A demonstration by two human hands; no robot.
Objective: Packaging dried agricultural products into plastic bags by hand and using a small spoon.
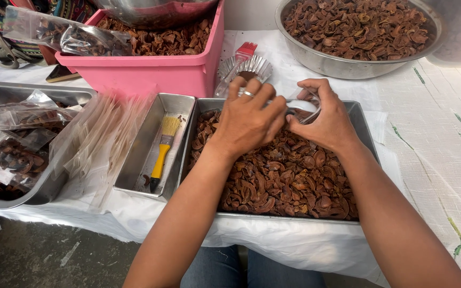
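Observation:
Both my hands hover over a steel tray heaped with brown dried shell pieces. My left hand, wearing a ring, curls its fingers toward a small clear plastic bag. My right hand grips that same bag from the right, and the two hands meet at it. What lies inside the bag is hidden by my fingers.
A narrow steel tray to the left holds a yellow-handled brush. Clear bags fan out beside it. A pink tub and a steel bowl of the same pieces stand behind. Filled bags sit in a tray at far left.

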